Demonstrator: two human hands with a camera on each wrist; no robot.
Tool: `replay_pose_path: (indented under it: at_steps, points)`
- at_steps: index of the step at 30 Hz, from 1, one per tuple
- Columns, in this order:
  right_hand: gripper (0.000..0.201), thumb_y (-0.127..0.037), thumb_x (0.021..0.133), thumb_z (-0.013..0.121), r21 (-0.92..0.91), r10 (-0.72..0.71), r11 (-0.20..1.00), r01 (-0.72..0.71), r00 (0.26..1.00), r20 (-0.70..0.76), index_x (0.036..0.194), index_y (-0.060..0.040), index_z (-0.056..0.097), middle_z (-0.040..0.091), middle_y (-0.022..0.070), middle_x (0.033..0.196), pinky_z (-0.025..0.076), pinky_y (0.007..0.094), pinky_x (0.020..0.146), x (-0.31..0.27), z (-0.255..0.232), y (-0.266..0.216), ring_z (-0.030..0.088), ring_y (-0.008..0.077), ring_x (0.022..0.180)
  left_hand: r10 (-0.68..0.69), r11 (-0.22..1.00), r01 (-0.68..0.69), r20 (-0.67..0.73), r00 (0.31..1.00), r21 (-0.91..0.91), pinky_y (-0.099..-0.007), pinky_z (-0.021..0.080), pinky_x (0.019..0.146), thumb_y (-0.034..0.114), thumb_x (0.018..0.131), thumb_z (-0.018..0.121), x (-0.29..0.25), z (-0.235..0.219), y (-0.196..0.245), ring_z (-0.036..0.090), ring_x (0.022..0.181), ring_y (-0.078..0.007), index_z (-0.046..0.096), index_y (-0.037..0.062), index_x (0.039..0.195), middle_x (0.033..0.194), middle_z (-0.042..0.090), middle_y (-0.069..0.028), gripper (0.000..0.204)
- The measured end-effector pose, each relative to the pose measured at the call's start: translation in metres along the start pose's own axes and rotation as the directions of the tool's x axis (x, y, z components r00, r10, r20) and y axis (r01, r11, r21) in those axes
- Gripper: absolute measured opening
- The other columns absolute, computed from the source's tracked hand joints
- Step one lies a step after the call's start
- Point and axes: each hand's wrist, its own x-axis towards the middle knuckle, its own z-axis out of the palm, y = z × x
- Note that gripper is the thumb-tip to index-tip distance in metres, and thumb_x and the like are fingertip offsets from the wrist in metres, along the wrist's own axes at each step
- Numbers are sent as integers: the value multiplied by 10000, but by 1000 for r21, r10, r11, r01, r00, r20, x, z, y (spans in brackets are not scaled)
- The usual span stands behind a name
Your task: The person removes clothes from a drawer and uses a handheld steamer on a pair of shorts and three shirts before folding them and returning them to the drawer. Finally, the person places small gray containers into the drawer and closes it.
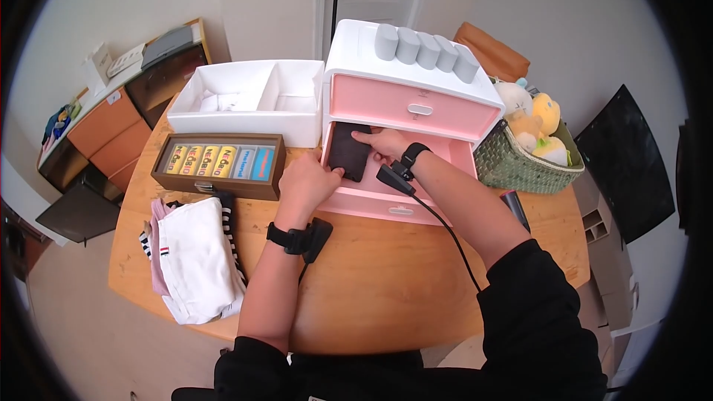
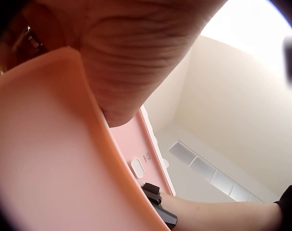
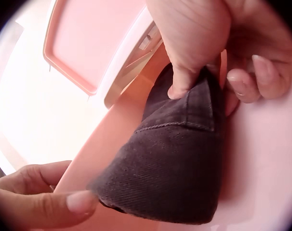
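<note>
- The right hand point(image 1: 388, 142) is reaching into the open lower drawer point(image 1: 453, 154) of the pink cabinet point(image 1: 412, 85). Its thumb and fingers are pinching the far end of a dark folded cloth point(image 1: 349, 151); the right wrist view shows the thumb point(image 3: 184, 84) pressed on the seam of the cloth point(image 3: 172, 163).
- The left hand point(image 1: 308, 182) is at the drawer's near left corner, fingertips point(image 3: 81, 202) touching the near edge of the cloth. I cannot tell whether they are curling around it or only steadying it.
- The cloth is lying inside the drawer at its left side, close against the left wall, and it is partly lifted at the right hand's end.
- To do this well, I judge both hands should be keeping the fold tight, so the cloth is going down flat and not bunching.
- The cloth should be sitting wholly below the drawer rim point(image 2: 64, 159), or it may be catching when the drawer is sliding shut.
- Fingers should be coming clear of the drawer front before any push.
- On the table point(image 1: 386, 289), a box point(image 1: 219, 165) of small packets, a white tray point(image 1: 252, 100) and folded clothes point(image 1: 194, 256) are lying to the left; a basket point(image 1: 520, 167) of soft toys is standing to the right.
</note>
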Motion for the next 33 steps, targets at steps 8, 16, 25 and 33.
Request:
replay_pose_path:
  at_steps: [8,16,25,33]
  points:
    - [540,-593,942,748,-28,110,994,-107,988,107,933,-67,631,595,46,688,458,275,420,4,-4,-7,580,124,515,-63,997,65,49,997,-33,-439,589,894,465,818,825,9,2,-3,755,1024,-348,794,91,1063,1012,794,-153,448]
    - [398,-362,972,776,-4,120,992,-123,964,237,1164,-35,656,707,109,886,475,269,448,-14,-10,-14,655,173,589,-79,997,79,-21,997,-12,-454,586,914,283,784,768,16,13,-11,746,1050,-384,777,35,1078,1060,779,-219,385]
    - [521,-532,959,750,-45,38,998,-35,997,69,1105,-45,637,659,94,760,513,311,440,7,4,-7,606,175,516,-110,989,112,-36,993,92,-457,590,914,351,798,844,11,10,-2,751,1051,-372,813,62,1048,1059,784,-208,383]
    - [669,-595,1021,588,-23,-131,991,130,987,-96,1405,-47,567,715,183,1076,600,423,506,47,26,5,746,328,775,-56,995,60,-51,997,85,-486,594,876,229,763,729,7,6,-2,741,1029,-429,756,-18,1011,1040,765,-261,351]
